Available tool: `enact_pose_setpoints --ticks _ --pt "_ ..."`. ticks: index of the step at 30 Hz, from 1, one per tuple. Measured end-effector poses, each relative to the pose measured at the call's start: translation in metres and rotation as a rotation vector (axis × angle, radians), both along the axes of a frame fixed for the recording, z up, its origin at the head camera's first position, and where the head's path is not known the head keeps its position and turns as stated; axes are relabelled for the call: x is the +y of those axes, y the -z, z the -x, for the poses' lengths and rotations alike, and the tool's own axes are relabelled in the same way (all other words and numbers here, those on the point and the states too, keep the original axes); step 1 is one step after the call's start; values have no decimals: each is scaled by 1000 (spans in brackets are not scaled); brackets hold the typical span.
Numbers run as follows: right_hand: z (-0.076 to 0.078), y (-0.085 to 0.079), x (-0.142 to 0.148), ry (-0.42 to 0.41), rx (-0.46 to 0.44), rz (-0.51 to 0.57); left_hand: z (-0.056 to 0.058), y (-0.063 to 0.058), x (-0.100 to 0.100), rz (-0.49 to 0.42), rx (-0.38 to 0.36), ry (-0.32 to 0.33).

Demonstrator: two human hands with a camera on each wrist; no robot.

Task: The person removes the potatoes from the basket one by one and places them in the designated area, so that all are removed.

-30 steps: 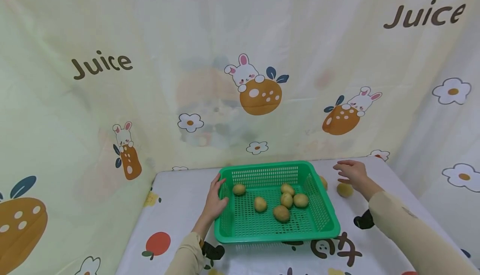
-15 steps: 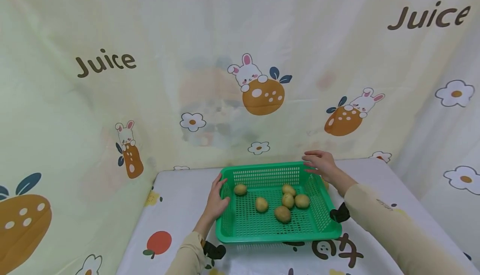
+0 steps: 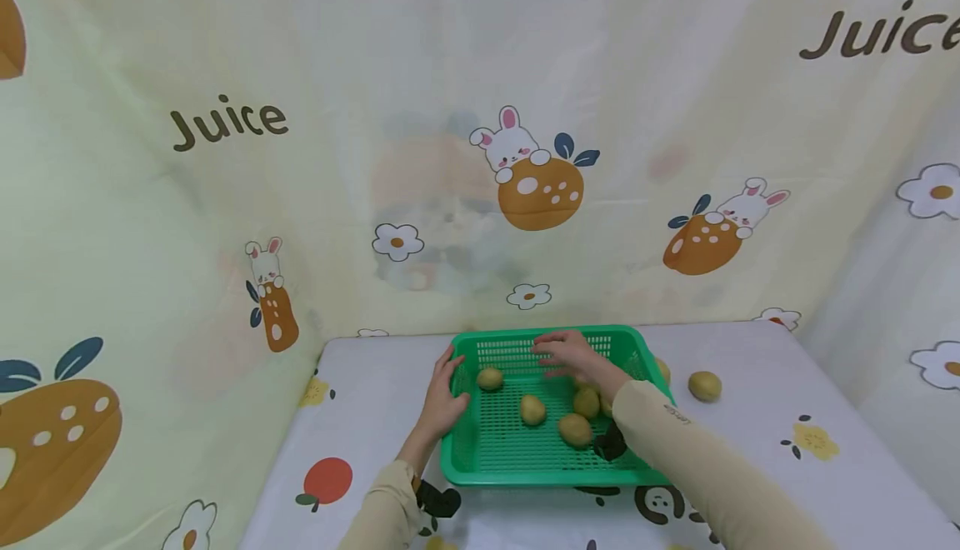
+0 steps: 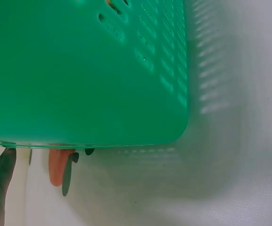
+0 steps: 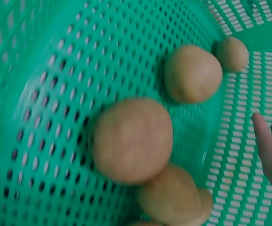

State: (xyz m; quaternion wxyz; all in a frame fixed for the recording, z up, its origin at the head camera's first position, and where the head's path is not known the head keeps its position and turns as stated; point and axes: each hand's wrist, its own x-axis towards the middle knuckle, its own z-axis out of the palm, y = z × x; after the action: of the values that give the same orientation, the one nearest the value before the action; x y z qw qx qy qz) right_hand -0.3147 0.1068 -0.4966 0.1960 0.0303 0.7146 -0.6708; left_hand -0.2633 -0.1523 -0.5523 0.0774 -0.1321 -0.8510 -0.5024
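A green plastic basket (image 3: 525,478) with slotted walls stands on the table and holds several potatoes (image 3: 575,431). At its left side my left hand (image 3: 441,404) rests on the rim, fingers extended and thumb spread; in the left wrist view a thumb (image 4: 2,176) meets the rim below the green wall. Over the basket's back half hovers my right hand (image 3: 577,360), fingers stretched to the left and nothing in them. The right forearm hides part of the potatoes on the right. In the right wrist view, fingers (image 5: 267,146) show above the potatoes (image 5: 133,140) on the basket floor.
Right of the basket, a potato (image 3: 705,386) lies on the printed white tablecloth (image 3: 757,433). Another potato (image 3: 663,369) sits close by the basket's right wall, partly hidden. A patterned curtain (image 3: 450,158) hangs behind the table.
My right hand has moved left from beside the loose potatoes, across the right rim, to above the basket's inside. The left hand stays at the left rim. The head view has turned slightly.
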Motion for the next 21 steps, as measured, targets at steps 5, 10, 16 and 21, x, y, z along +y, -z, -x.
enact_pose_setpoints --ticks 5,10,16,21 --pt "0 8 -17 -17 -19 -15 2 0 3 -10 -19 -2" --pt "-1 15 -32 -14 -37 -24 4 0 2 -12 -43 -11" --pt "-4 26 -49 1 -52 -53 3 2 0 -24 -40 -7" --pt "-4 31 -68 36 -62 -66 3 1 -1 -14 -33 0"
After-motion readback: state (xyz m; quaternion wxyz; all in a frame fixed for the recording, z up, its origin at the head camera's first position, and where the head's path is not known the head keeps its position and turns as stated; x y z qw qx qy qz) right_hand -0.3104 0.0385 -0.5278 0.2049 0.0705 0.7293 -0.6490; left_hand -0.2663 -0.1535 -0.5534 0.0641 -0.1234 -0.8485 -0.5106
